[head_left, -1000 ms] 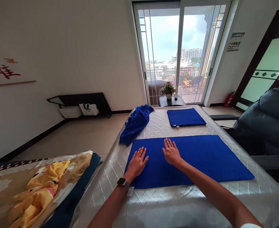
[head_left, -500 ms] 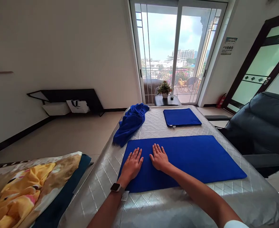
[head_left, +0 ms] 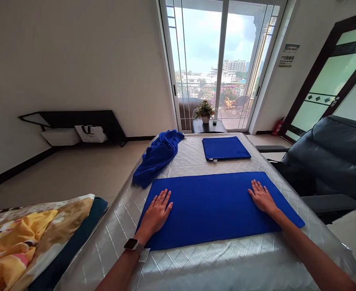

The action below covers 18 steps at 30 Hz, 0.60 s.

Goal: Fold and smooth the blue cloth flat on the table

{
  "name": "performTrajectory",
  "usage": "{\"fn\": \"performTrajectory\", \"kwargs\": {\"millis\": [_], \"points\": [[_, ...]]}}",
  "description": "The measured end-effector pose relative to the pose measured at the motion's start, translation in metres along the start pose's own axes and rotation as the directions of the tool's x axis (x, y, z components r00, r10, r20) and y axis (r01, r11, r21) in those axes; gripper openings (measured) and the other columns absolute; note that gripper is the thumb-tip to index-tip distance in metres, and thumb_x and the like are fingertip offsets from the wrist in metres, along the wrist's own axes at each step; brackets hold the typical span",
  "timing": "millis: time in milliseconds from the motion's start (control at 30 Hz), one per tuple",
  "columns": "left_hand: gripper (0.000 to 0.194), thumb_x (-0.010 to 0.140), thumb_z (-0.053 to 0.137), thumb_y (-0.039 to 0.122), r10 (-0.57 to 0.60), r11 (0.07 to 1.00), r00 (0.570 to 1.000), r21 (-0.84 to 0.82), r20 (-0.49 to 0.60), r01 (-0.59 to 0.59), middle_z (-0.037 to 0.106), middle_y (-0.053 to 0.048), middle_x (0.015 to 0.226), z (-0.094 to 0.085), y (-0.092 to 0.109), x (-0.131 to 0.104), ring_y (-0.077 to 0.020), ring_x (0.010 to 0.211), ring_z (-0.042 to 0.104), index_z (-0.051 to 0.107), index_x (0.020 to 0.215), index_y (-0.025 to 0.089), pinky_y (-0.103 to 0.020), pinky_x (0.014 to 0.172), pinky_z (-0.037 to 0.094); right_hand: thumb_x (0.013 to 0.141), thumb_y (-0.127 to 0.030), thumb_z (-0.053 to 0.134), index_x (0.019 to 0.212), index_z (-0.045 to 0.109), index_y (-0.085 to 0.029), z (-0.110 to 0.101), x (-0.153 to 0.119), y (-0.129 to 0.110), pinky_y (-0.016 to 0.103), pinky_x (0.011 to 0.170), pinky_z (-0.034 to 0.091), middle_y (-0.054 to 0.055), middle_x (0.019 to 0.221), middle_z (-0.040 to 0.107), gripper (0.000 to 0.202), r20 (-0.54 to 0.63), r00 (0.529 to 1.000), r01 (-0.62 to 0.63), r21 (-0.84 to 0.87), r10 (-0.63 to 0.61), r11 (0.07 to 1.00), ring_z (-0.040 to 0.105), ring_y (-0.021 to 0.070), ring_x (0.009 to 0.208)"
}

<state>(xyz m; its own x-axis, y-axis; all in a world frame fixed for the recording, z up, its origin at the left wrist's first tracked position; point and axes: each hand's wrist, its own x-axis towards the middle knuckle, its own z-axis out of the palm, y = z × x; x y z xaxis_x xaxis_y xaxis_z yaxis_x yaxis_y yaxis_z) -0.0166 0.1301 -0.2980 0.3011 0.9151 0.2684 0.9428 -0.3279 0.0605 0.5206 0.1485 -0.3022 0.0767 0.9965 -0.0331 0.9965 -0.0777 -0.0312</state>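
Over on the far left, a yellow cloth (head_left: pixel 17 238) lies rumpled on the patterned bedding (head_left: pixel 72 214), and beyond it a white bag (head_left: pixel 91 134) sits by the wall! Moving right, there's the crumpled blue cloth (head_left: pixel 160 155), heaped on the silvery mattress (head_left: pixel 190 266) at its left edge. Just nearer, the left hand (head_left: pixel 157 212), watch (head_left: pixel 131 244) on its wrist, lies palm down on the left end of the flat blue cloth (head_left: pixel 208 210), fingers extended, gripping nothing. That cloth is spread crosswise on the mattress, and beyond it lies the folded blue cloth (head_left: pixel 226 148). And here's the right hand (head_left: pixel 262 197), palm down near the flat cloth's right end, fingers loose and spread, grasping nothing, with the black armchair (head_left: pixel 332 157) beside the mattress on the far right
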Motion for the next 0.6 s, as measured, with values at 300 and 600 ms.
{"fn": "performTrajectory", "kwargs": {"millis": [300, 600], "points": [[0.061, 0.106, 0.029, 0.05, -0.039, 0.993, 0.998, -0.112, 0.056, 0.045, 0.035, -0.01, 0.166, -0.007, 0.0, 0.003, -0.0239, 0.153, 0.031, 0.036, 0.158, 0.019, -0.05, 0.127, 0.025, 0.102, -0.051, 0.013, 0.162, 0.021, -0.003, 0.013, 0.007, 0.086, 0.044, 0.127, 0.013, 0.012, 0.17, 0.019, 0.077, -0.06, 0.988, -0.138, 0.074, 0.143, 0.988, 0.016, 0.0244, 0.156], [0.057, 0.105, 0.03, 0.052, -0.21, 0.934, 0.978, -0.297, -0.006, 0.198, 0.041, -0.007, 0.163, -0.027, -0.004, -0.014, -0.0239, 0.151, 0.036, 0.048, 0.151, 0.024, -0.047, 0.123, 0.034, 0.1, -0.054, 0.012, 0.161, 0.023, -0.003, 0.019, 0.007, 0.088, 0.046, 0.127, 0.013, 0.013, 0.169, 0.021, 0.08, -0.084, 0.988, -0.123, 0.085, 0.13, 0.989, 0.016, 0.0257, 0.157]]}}
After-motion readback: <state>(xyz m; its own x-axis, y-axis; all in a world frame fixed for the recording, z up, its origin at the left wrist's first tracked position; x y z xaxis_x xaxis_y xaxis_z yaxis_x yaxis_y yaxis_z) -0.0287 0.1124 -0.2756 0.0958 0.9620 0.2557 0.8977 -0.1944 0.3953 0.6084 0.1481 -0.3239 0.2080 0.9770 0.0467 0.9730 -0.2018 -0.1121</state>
